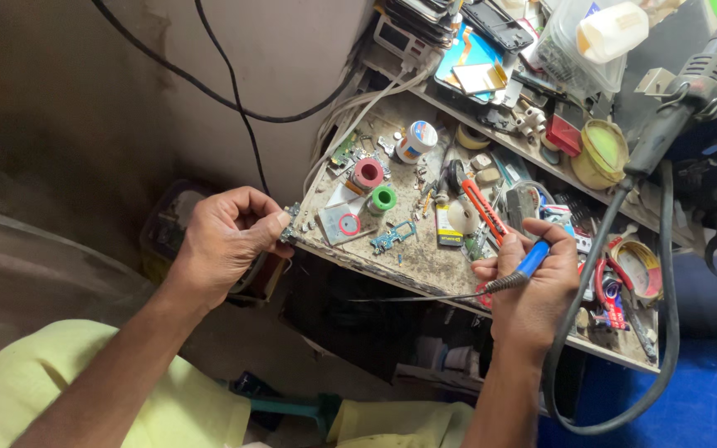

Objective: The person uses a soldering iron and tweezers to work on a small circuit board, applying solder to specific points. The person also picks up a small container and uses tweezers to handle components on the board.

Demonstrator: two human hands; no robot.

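At nine o'clock from the bench's [425, 265] edge, our left hand [221, 241] pinches a small circuit board [290, 224]. Our right hand [533, 290], at four o'clock of it, grips a blue-handled soldering iron [508, 278], tip pointing left. Beyond, at one o'clock, sit red [367, 174] and green spools [383, 198].

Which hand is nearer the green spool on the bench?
Left. The left hand is at the bench's near-left edge, a short way left of the green spool. The right hand, holding the soldering iron, is farther off to the right.
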